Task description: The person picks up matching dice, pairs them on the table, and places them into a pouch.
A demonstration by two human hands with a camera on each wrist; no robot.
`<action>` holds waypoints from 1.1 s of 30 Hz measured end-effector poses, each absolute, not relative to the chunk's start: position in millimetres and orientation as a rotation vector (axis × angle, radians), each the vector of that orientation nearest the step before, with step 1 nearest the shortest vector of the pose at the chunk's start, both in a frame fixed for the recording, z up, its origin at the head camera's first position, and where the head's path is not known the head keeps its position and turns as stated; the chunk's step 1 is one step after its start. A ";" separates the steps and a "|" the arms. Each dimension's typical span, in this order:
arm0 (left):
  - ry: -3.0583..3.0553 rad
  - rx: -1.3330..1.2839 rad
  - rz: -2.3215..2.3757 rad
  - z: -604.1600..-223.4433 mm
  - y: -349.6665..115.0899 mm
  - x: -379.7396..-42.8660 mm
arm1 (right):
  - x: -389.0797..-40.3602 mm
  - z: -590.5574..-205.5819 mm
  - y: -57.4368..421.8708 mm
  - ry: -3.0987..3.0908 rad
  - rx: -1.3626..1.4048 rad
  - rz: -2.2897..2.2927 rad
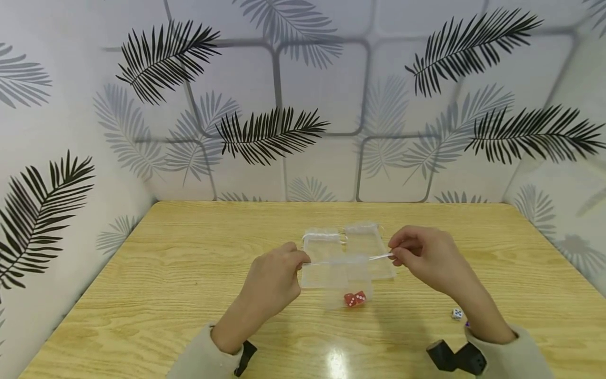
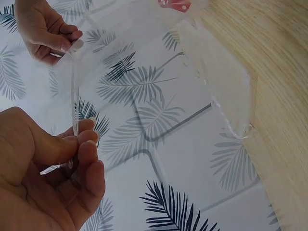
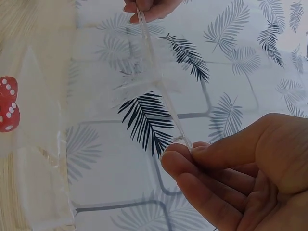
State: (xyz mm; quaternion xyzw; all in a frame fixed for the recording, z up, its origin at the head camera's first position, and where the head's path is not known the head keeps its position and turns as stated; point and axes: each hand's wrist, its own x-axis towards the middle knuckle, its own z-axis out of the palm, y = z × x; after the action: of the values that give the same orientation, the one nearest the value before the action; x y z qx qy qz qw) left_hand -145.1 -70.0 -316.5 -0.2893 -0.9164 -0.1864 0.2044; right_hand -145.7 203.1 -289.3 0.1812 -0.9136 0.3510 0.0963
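Note:
A sheer white drawstring bag (image 1: 350, 279) hangs between my two hands, with two red dice (image 1: 355, 299) showing in its bottom. Its mouth is gathered along a thin white drawstring (image 1: 381, 257). At the left, my left hand (image 1: 274, 279) pinches one end of the string between thumb and fingers. On the other side my right hand (image 1: 428, 258) pinches the opposite end with thumb and forefinger. The string runs taut between them in both wrist views. Through the right wrist view, the red dice (image 3: 8, 103) appear at the left edge.
Two more sheer drawstring bags, a left one (image 1: 322, 239) and a right one (image 1: 364, 237), lie flat on the wooden table (image 1: 189, 284) behind the held bag. Near my right forearm sit a white die (image 1: 456, 314) and a small purple item (image 1: 467, 324). A leaf-patterned wall covering (image 1: 322, 168) borders the table.

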 end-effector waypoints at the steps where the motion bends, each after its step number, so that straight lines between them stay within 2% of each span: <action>1: -2.562 -0.799 -0.512 -315.8 -71.1 -145.4 | -146.1 -289.0 204.8 -2.711 0.530 1.037; 16: -2.649 -0.634 -0.580 -311.3 -91.1 -158.7 | -149.1 -286.0 214.2 -2.758 0.445 1.097; 33: -2.707 -0.506 -0.677 -293.3 -130.8 -169.1 | -163.0 -293.4 170.1 -2.679 0.565 1.173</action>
State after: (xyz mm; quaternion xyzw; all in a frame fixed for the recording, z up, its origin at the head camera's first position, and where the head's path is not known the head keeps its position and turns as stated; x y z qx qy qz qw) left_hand -169.1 -130.8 -293.3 -0.1763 -0.9435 -0.2358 0.1522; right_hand -163.0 170.1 -293.4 0.1891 -0.8964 0.3925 0.0811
